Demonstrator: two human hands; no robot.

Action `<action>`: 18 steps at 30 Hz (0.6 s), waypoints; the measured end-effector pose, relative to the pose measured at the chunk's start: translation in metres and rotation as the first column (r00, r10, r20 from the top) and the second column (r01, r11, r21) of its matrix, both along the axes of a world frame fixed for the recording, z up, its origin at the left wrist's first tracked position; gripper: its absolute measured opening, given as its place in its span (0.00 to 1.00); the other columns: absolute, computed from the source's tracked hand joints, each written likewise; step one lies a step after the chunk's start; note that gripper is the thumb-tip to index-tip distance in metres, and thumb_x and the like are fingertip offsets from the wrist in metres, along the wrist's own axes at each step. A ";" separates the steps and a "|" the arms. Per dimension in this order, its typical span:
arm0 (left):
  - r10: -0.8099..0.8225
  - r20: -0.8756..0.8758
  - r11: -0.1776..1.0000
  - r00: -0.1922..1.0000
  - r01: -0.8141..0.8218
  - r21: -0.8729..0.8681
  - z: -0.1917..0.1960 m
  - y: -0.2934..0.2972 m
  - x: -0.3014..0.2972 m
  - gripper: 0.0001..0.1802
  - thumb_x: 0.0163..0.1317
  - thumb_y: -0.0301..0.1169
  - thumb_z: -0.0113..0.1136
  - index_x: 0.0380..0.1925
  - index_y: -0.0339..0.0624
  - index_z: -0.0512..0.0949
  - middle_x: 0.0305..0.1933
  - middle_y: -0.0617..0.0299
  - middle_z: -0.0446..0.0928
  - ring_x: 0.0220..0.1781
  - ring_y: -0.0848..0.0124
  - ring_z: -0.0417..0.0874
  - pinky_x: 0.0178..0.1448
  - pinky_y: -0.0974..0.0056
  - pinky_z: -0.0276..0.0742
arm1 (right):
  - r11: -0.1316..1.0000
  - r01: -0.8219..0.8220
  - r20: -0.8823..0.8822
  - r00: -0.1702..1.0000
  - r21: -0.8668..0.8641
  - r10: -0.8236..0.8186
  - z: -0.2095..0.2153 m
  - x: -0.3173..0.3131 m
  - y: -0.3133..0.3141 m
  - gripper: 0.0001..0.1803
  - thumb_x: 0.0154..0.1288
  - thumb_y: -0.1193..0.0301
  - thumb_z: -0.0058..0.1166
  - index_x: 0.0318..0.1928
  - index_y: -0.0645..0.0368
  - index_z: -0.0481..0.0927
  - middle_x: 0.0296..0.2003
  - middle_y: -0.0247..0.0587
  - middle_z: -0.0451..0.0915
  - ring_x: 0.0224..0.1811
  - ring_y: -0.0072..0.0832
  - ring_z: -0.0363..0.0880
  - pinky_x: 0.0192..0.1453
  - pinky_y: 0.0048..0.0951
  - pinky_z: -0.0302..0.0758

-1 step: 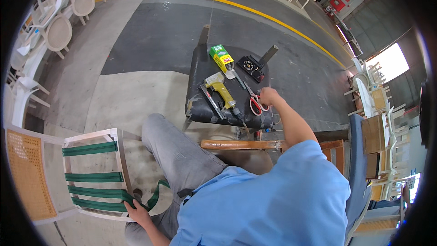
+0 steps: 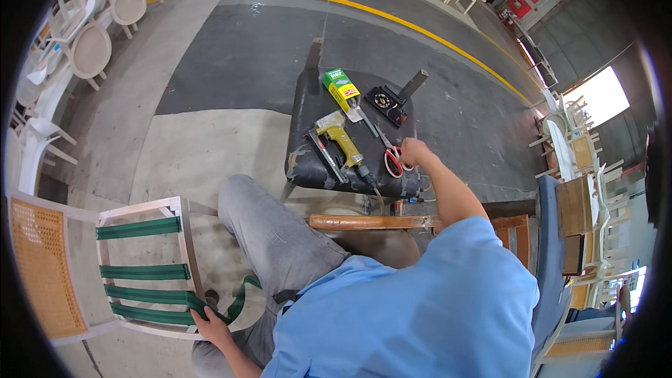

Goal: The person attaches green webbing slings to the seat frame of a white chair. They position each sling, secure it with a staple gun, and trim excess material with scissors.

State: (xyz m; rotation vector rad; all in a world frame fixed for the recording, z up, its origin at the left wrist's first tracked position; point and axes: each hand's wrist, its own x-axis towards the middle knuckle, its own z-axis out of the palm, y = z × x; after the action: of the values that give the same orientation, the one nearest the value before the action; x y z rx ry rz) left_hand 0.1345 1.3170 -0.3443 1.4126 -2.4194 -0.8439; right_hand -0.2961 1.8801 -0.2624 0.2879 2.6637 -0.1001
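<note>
At the lower left, my left hand (image 2: 212,327) pinches the loose end of a green webbing strap (image 2: 236,302) against the edge of a pale wooden chair frame (image 2: 185,234). Several green straps (image 2: 143,272) span that frame side to side. My right hand (image 2: 416,152) reaches out to a black padded seat (image 2: 308,162) and closes on one handle of red-handled scissors (image 2: 392,154), which lie with blades pointing away. Its fingertips are partly hidden. Left of the scissors rests a yellow pneumatic staple gun (image 2: 341,141) with a hose at its grip.
A green and yellow box (image 2: 340,89) and a black device with a round dial (image 2: 386,105) lie on the padded seat. A wooden armrest (image 2: 371,222) crosses beside my body. The frame's cane backrest (image 2: 45,269) stands far left. Stacked chairs (image 2: 91,49) line both sides.
</note>
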 end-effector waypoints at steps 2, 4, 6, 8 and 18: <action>-0.010 -0.058 0.999 0.998 0.013 0.043 0.000 -0.003 0.002 0.30 0.75 0.36 0.58 0.69 0.24 0.69 0.67 0.36 0.76 0.65 0.46 0.79 0.71 0.52 0.72 | 1.000 -0.002 -0.009 1.000 0.012 0.003 -0.001 0.020 0.003 0.30 0.48 0.59 0.80 0.47 0.59 0.80 0.43 0.51 0.86 0.45 0.42 0.87 0.48 0.39 0.82; -0.009 -0.142 0.989 0.990 0.029 0.143 -0.003 -0.010 0.003 0.30 0.75 0.36 0.59 0.68 0.25 0.70 0.63 0.40 0.78 0.60 0.50 0.80 0.67 0.53 0.75 | 0.999 0.031 -0.047 0.998 -0.016 -0.031 0.002 0.031 0.005 0.37 0.45 0.54 0.82 0.51 0.60 0.80 0.50 0.56 0.85 0.56 0.49 0.84 0.59 0.44 0.80; 0.031 -0.247 0.953 0.968 0.046 0.298 -0.007 -0.014 0.003 0.28 0.75 0.36 0.59 0.68 0.28 0.71 0.58 0.45 0.80 0.54 0.56 0.82 0.58 0.54 0.82 | 0.995 0.058 -0.057 0.996 -0.079 -0.062 0.010 0.035 0.006 0.31 0.48 0.60 0.78 0.50 0.58 0.77 0.50 0.54 0.84 0.57 0.49 0.83 0.60 0.43 0.80; 0.148 -0.332 0.873 0.932 0.035 0.486 -0.009 -0.006 -0.002 0.26 0.76 0.37 0.58 0.67 0.31 0.72 0.54 0.52 0.79 0.49 0.63 0.80 0.44 0.58 0.84 | 0.987 0.076 -0.091 0.992 -0.142 -0.090 0.028 0.035 0.008 0.28 0.49 0.64 0.75 0.50 0.58 0.77 0.50 0.54 0.84 0.57 0.48 0.83 0.60 0.41 0.79; 0.598 -0.401 0.548 0.694 0.011 0.836 0.007 -0.042 -0.009 0.16 0.77 0.38 0.57 0.55 0.38 0.78 0.41 0.60 0.88 0.36 0.72 0.84 0.31 0.64 0.80 | 0.759 -0.283 -0.260 0.953 -0.586 0.154 0.085 0.029 -0.125 0.32 0.59 0.75 0.71 0.65 0.59 0.76 0.34 0.29 0.79 0.34 0.20 0.77 0.37 0.26 0.74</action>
State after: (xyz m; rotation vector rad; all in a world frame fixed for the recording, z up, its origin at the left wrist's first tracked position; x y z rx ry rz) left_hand 0.1258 1.2751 -0.3369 1.3473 -1.1501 -2.0537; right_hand -0.2667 1.7550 -0.1776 -0.2684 2.6489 -0.9550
